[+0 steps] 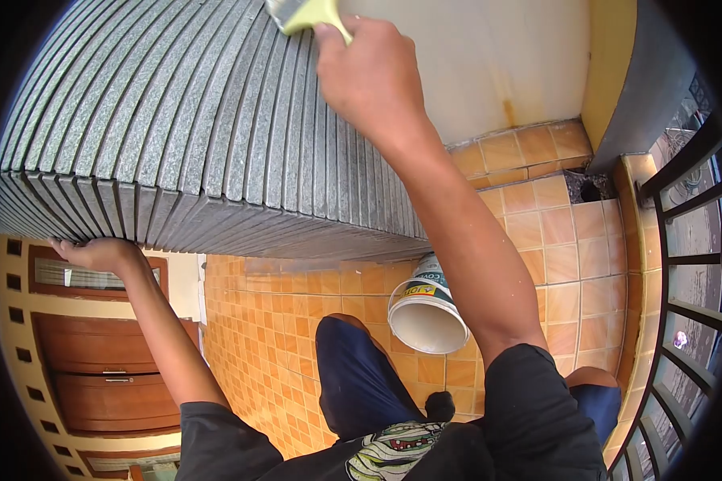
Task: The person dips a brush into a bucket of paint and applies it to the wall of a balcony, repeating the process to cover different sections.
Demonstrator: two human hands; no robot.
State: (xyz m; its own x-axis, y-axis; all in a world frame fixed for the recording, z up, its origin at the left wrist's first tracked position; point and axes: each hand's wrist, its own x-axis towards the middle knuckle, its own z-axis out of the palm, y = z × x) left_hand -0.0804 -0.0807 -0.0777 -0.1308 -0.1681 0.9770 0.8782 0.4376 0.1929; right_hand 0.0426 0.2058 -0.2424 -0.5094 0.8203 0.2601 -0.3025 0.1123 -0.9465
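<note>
My right hand (375, 76) is closed round the yellow-green handle of a paintbrush (311, 13) at the top of the view. The bristle end, partly cut off by the frame, overlaps the grey ribbed stone cladding (217, 104), which is made of narrow strips with grooves between them. At the left, my left hand (103, 254) has its fingers stretched out against the cladding's lower edge, holding nothing. Between my arms, a white paint bucket (429, 317) with a dark green and yellow label shows its open mouth and pale inside.
Orange tiles (297, 321) cover the floor around my legs. A dark metal railing (686, 313) runs along the right side, and a cream wall (497, 64) stands behind my right hand. Wooden doors (104, 373) are at the lower left.
</note>
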